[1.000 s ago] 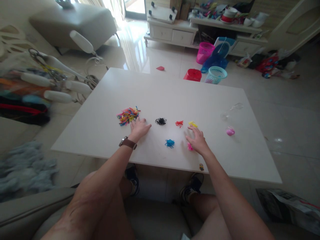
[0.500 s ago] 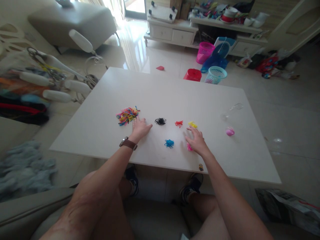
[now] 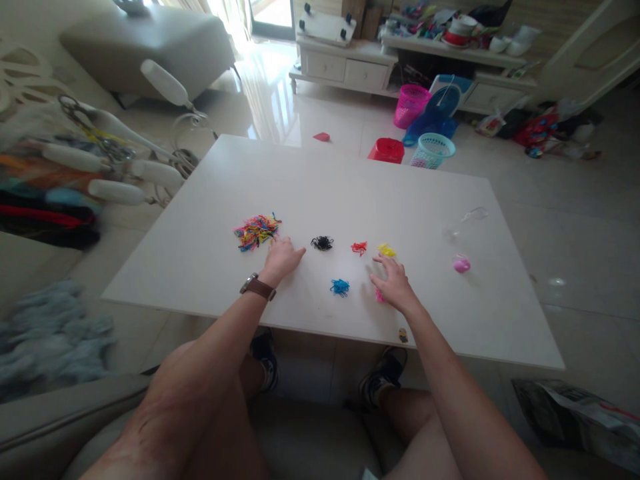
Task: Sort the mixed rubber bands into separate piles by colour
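The left hand (image 3: 283, 260) has drawn slightly off the mixed rubber-band pile (image 3: 256, 231) at centre-left; whether it pinches a band, I cannot tell. Low centre, the blue bands (image 3: 340, 287) and half-hidden pink bands (image 3: 379, 296) lie near the wide-spread right hand (image 3: 395, 283). Beyond sit the yellow bands (image 3: 387, 250), red bands (image 3: 359, 248) and black bands (image 3: 323, 243). Colour sorting seems under way; the next move likely calls for singling out one band.

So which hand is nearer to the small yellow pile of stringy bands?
Right. The right hand is just on the near side of the yellow pile; the left hand is well to its left, beside the larger multicoloured pile of bands.
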### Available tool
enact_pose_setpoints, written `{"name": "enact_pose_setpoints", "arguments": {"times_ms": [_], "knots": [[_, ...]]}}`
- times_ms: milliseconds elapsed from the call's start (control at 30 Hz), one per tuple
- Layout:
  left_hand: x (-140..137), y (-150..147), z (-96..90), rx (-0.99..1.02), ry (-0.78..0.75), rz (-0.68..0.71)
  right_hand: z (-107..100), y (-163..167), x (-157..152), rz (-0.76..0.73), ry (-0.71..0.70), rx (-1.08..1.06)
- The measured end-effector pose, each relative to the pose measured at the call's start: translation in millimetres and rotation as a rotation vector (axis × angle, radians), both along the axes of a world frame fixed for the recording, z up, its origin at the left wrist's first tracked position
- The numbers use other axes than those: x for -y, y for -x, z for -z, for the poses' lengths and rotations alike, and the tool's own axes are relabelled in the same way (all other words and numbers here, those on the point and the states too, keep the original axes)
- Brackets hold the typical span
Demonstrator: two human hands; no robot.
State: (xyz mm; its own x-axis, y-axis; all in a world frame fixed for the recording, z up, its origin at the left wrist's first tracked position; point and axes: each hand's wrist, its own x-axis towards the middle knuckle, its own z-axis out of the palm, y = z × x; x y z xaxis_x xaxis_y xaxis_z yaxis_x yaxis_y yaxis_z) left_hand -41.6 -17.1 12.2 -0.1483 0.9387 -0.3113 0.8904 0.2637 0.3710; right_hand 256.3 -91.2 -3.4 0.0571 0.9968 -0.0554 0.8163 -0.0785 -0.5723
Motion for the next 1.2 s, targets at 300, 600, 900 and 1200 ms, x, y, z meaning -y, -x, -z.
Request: {"name": "enact_pose_setpoints", "arguments": {"times_ms": [300,600,900,1200], "knots": [[1.0,-0.6,-0.1,-0.065,-0.026,0.057,5.7,-2.3,0.0,-0.027,-0.032,0.008],[5.2,-2.3,-7.0,-0.059,-0.038,0.050,2.8,-0.4,0.0,-0.035,-0.013,0.006],[18.8,-19.9,-9.2,-0.098,-0.237,0.184,-1.2,3.7,0.5,-0.025,0.014,0.014],[14.0,-14.2,-7.6,-0.137,-0.249,0.165,3.6,3.0,1.6,-0.044,0.000,0.022]]}}
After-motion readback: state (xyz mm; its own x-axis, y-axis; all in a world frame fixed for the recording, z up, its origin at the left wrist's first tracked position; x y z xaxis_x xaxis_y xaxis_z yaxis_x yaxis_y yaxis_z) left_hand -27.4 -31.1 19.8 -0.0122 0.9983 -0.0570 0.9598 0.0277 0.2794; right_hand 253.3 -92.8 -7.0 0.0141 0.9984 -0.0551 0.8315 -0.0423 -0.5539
